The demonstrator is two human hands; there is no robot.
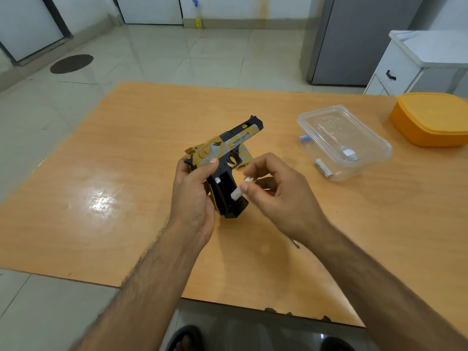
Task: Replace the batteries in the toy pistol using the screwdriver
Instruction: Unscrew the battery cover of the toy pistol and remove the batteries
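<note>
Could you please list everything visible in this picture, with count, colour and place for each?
toy pistol: one, yellow, grey and black, held over the table's middle, battery bay open
white battery: one, pinched at the pistol's open bay
spare battery: one, white, on the table beside the clear box
clear box: one, transparent, right of the pistol
blue and white item: one, at the clear box's left edge, too small to identify
orange box: one, lidded, far right
screwdriver: one, only a metal tip shows under the right wrist
table: one, light wood
spray bottle: one, yellow and blue, on the floor by the wall
left hand: holds the pistol
right hand: pinches the white battery
</note>
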